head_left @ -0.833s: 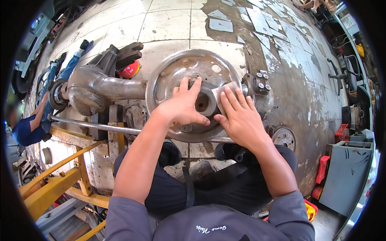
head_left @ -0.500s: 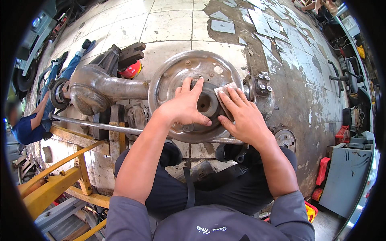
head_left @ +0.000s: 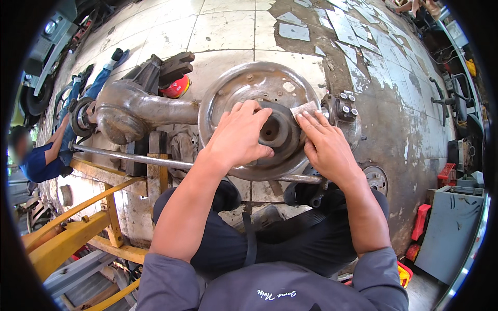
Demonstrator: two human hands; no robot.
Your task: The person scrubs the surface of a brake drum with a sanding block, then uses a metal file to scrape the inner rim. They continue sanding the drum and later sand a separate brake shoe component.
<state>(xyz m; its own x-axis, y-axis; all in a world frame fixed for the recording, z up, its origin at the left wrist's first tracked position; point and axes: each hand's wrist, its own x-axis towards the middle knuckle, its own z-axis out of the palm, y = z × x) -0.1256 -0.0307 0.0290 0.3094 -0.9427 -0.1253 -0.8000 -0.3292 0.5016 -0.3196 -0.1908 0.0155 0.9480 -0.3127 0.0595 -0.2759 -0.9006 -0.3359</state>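
Note:
In front of me stands a round metal drum plate (head_left: 233, 93) on an axle housing (head_left: 166, 110), with a dark cylindrical hub (head_left: 269, 130) at its middle. My left hand (head_left: 236, 135) is curved round the near-left side of the hub, thumb at its lower edge and fingers at its top. My right hand (head_left: 327, 145) presses a small folded pale grey-brown sheet (head_left: 305, 109), cloth or abrasive paper, against the plate's right part beside the hub. The fingertips lie on top of the sheet; its underside is hidden.
A steel rod (head_left: 135, 157) runs below the axle. A yellow frame (head_left: 78, 238) stands at the lower left. Another person (head_left: 41, 160) in blue is at the far left. Broken tiles (head_left: 342, 28) lie on the floor beyond. A grey cabinet (head_left: 451, 228) stands at the right.
My right hand and the pale sheet have slid outward to the right and slightly away from me over the plate. My left hand's fingers have curled in closer on the hub. The whole view has shifted a little.

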